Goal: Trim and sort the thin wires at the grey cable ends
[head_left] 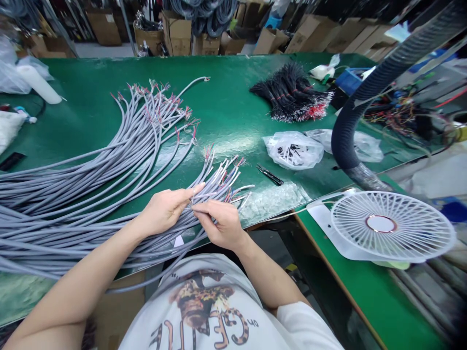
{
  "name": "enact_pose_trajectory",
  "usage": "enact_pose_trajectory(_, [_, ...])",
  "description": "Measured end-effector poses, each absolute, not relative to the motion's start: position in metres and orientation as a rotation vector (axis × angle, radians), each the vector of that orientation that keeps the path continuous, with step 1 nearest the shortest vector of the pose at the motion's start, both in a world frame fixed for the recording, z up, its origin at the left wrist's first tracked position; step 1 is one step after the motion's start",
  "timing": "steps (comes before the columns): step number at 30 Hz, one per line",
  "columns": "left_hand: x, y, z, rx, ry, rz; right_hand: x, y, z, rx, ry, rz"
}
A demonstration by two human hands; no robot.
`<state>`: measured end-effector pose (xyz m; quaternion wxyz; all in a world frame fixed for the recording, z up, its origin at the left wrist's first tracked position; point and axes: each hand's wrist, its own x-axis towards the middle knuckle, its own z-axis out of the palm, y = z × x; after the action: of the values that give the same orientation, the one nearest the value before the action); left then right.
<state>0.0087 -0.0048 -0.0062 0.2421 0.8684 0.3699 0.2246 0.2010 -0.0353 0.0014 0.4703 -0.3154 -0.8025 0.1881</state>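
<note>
A large spread of grey cables [83, 194] lies across the green table [226, 102], their stripped ends showing red and white wires. My left hand [166, 209] pinches a near group of cable ends [222, 180] at the table's front edge. My right hand [222, 223] meets it from below, fingers pinched on thin wires of the same group. A second fan of cable ends [160, 104] lies farther back, untouched.
Small black snips [270, 175] lie right of the hands. A clear bag of black parts [294, 149] and a bundle of black wires [292, 92] lie beyond. A white fan [390, 226] and black corrugated hose [365, 97] stand at right. Cardboard boxes line the back.
</note>
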Motion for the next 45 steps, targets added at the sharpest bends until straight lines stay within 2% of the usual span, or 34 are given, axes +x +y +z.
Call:
enact_pose_trajectory(8, [0.013,-0.001,0.000,1.981,1.027,0.937,0.200,-0.033,-0.003,-0.872,-1.991,0.468])
enact_pose_trajectory(16, [0.013,-0.002,-0.002,1.423,1.021,0.888,0.206,-0.033,-0.002,-0.932,-2.178,0.372])
enact_pose_trajectory(29, [0.019,-0.005,0.004,1.294,1.017,0.755,0.215,-0.030,0.012,-1.111,-2.162,0.294])
enact_pose_trajectory(45, [0.022,-0.005,0.005,1.284,0.999,0.740,0.204,-0.025,0.007,-1.181,-2.152,0.393])
